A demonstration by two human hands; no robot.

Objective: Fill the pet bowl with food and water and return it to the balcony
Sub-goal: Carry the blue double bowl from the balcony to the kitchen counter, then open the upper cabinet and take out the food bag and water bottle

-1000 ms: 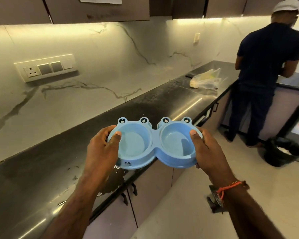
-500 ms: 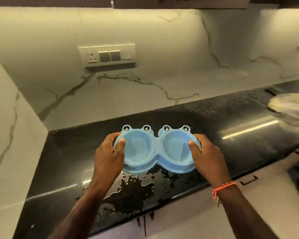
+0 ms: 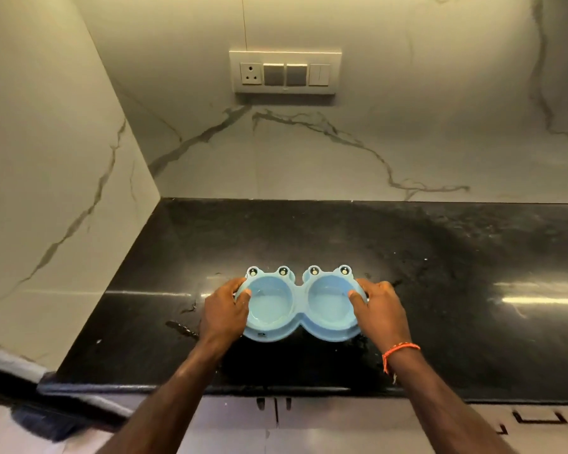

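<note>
Gripping the pet bowl (image 3: 300, 304) over black countertop (image 3: 440, 257); marble walls (image 3: 341, 152).

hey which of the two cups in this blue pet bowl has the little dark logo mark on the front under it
The left-hand cup of the light blue plastic frog-eyed double pet bowl, gripped by the left hand; the right hand grips the right-hand cup, whose front looks plain.

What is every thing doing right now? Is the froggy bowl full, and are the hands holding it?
Pet bowl: upright, low over or on the black counter; no food in either cup; water cannot be told.
Left hand: grips the bowl's left end, thumb over the rim.
Right hand: grips the bowl's right end, thumb over the rim.
Counter: wet in patches around the bowl.
Cabinet doors: closed.
Wall socket: nothing plugged in.
</note>
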